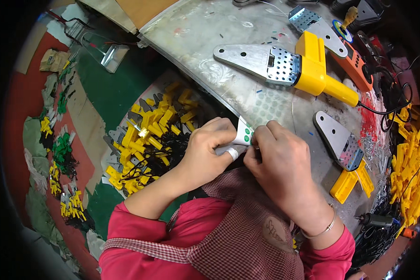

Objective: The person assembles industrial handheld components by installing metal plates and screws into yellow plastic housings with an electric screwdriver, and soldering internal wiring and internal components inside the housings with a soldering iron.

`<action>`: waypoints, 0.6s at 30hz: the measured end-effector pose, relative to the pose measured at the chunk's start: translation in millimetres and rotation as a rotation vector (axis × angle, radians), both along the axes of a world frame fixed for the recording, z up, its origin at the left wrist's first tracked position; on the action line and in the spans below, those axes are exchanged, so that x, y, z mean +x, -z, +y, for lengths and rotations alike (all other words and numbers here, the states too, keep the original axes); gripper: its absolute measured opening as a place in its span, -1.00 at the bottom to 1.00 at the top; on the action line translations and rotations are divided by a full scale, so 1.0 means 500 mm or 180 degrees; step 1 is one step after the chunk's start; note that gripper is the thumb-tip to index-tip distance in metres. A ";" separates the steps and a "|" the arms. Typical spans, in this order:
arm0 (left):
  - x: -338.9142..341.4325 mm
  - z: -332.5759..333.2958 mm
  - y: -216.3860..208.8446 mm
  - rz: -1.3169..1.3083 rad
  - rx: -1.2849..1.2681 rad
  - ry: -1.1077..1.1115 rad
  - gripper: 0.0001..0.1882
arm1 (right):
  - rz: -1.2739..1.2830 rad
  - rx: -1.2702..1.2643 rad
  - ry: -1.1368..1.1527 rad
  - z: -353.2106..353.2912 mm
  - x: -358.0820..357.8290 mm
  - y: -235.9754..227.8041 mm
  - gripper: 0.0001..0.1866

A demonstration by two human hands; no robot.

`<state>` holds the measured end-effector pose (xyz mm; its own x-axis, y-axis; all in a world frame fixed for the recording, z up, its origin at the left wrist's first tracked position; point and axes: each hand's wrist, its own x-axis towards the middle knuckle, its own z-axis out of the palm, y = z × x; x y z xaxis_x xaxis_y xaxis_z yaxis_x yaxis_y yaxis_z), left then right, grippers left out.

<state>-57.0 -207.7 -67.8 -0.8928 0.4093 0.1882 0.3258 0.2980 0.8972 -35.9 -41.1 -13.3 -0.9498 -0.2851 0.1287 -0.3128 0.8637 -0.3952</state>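
While both hands [245, 151] pinch white sticker sheet [243, 134], yellow-handled tool [291, 67] lies nearby.

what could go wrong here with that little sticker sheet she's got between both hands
1. The left hand and right hand pinch the small white sheet with green dots right at the table edge; if it slips, it may drop into the pile of yellow-handled parts below.
2. The black cord of the yellow-handled tool loops near the right hand; a snag could drag the tool.
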 end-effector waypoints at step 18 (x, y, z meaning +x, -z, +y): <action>-0.190 0.068 -0.118 0.1534 -0.1340 0.0199 -0.55 | -0.0079 -0.0182 0.1008 0.273 -0.211 -0.069 -0.78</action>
